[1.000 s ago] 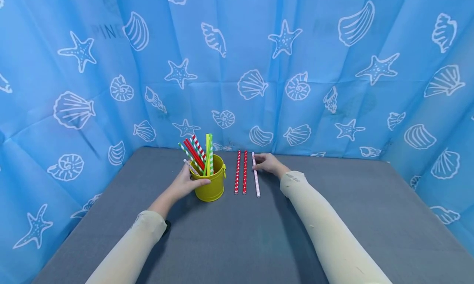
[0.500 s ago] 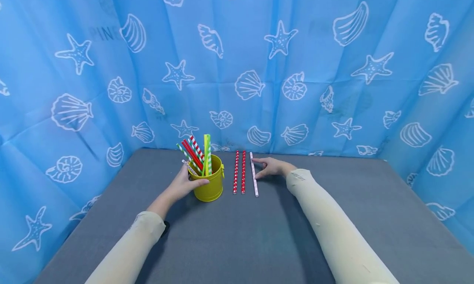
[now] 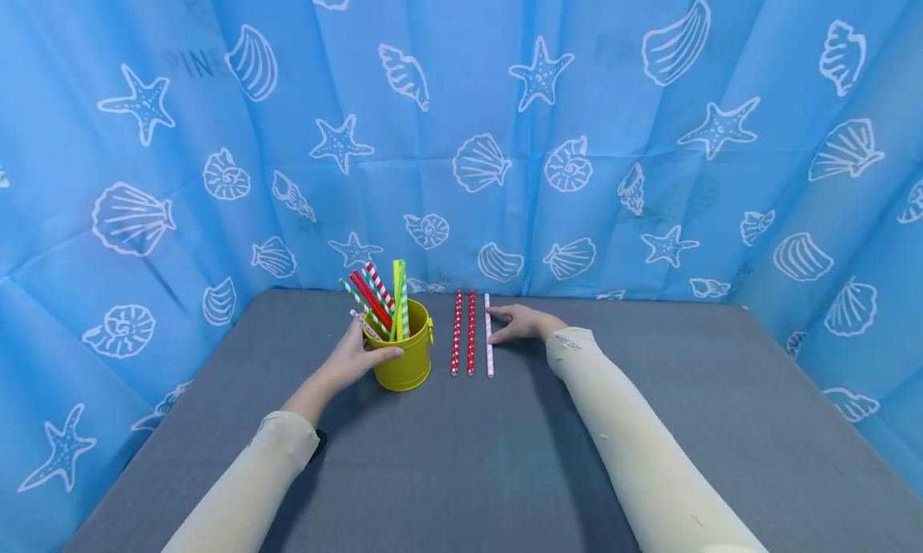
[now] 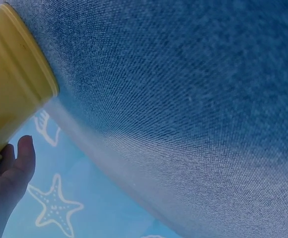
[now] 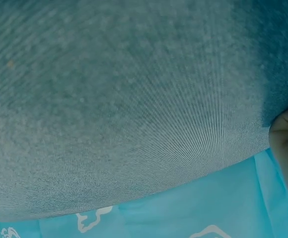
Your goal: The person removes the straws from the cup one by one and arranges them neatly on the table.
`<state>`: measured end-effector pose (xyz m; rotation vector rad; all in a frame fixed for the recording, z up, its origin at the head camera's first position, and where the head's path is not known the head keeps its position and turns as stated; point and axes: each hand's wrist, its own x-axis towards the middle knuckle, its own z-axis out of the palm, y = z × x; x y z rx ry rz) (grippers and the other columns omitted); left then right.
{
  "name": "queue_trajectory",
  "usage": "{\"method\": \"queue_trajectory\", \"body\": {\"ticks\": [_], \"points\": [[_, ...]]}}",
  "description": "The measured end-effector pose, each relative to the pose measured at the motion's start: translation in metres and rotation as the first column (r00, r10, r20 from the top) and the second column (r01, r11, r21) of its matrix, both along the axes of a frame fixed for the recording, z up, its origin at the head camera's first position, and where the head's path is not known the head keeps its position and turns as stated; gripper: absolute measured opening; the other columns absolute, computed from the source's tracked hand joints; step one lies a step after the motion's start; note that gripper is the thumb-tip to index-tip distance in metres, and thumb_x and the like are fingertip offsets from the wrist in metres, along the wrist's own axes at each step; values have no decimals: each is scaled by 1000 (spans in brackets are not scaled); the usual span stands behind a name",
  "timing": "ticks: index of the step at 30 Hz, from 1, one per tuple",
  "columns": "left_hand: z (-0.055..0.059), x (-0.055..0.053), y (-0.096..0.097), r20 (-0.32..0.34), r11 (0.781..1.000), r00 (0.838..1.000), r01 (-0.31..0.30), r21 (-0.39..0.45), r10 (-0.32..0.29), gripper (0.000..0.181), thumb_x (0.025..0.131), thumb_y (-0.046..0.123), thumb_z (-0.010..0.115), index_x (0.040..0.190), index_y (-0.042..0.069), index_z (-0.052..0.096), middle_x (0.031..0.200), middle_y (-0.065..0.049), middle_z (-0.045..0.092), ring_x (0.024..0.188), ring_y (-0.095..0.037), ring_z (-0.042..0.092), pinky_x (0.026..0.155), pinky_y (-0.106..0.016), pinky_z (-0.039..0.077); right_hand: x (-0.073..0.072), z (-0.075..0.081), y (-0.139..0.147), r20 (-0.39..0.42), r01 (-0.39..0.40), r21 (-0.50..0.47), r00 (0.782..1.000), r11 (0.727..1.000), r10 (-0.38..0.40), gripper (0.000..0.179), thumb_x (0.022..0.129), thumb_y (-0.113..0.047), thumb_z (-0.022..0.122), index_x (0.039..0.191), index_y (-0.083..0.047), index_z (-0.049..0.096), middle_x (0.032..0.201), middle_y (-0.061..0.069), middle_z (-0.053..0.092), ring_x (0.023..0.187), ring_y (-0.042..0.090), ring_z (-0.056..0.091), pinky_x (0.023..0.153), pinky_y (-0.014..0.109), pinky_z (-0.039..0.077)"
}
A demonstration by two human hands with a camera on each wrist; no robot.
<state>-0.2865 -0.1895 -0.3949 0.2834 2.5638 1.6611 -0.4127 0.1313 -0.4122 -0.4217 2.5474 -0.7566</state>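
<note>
My left hand (image 3: 348, 364) grips the yellow bucket (image 3: 409, 369) from its left side, thumb across the front, the other fingers mostly hidden behind it. In the bucket stand several paper straws (image 3: 369, 295), striped, red, yellow-green and one pale patterned. To its right two red straws with white dots (image 3: 456, 333) lie side by side on the table. Right of them lies a pale pink dotted straw (image 3: 489, 357). My right hand (image 3: 525, 324) touches that straw's right side with spread thumb and forefinger. The left wrist view catches the bucket (image 4: 15, 74) and some fingers (image 4: 22, 161).
A dark grey cloth (image 3: 447, 465) covers the table. Behind it hangs a blue curtain (image 3: 620, 176) printed with white shells and starfish, close to the table's back edge. The right wrist view holds mostly cloth, with part of my right hand at its edge.
The pale pink straw has turned slightly and its near end has shifted left, so it lies straighter beside the red straws. My right thumb and forefinger have spread apart. The left hand keeps its hold.
</note>
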Motion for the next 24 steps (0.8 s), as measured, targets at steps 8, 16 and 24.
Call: {"method": "queue_trajectory", "body": {"ticks": [8,16,24], "points": [[-1,-1,-1,-11,1000,1000,4,5,-4,95,88,29,74,154,10,8,154,-19,23,140,-36,26,112,-54,23,-4,-3,1,12,30,-24,999,999,-30,86,84,-41,75,154,-20,30,154,22,28,141,38,26,112,54,23],[0,0,0,-3,1000,1000,-7,10,7,97,87,31,74,154,11,7,154,-19,22,141,-36,25,112,-55,22,5,2,3,32,66,-117,998,991,-63,82,89,-33,71,155,-16,24,153,27,26,140,42,26,110,53,28],[-2,-1,0,-5,1000,1000,-16,6,16,97,87,32,74,154,11,6,154,-20,21,141,-37,23,113,-57,20,16,14,1,32,101,-290,995,952,-96,71,96,-28,62,154,-11,26,149,33,25,134,44,34,102,57,38]]}}
